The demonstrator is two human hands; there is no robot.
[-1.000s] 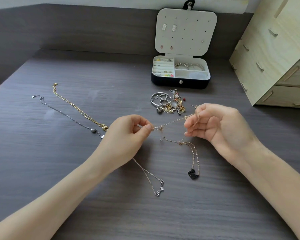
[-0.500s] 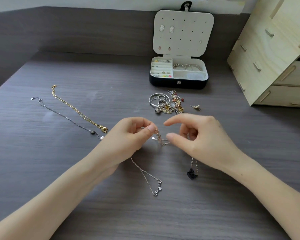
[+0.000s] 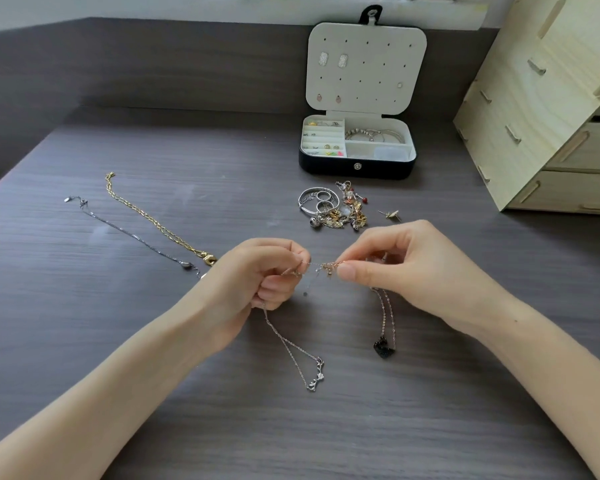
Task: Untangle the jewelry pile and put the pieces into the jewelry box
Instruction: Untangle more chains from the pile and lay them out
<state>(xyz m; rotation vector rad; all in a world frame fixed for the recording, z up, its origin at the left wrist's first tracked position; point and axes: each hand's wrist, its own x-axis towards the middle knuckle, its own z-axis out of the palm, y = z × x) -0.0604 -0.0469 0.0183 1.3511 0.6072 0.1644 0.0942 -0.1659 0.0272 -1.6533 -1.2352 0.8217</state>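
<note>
Tangled chains (image 3: 326,266) stretched just above the tabletop (image 3: 136,341) between two hands. The left hand (image 3: 257,278) and right hand (image 3: 406,268) each pinch one end, fingers (image 3: 347,271) curled. A silver necklace (image 3: 291,344) trails from the left hand, a black-pendant necklace (image 3: 384,348) from the right. The jewelry pile (image 3: 333,209) lies before the open jewelry box (image 3: 357,168).
</note>
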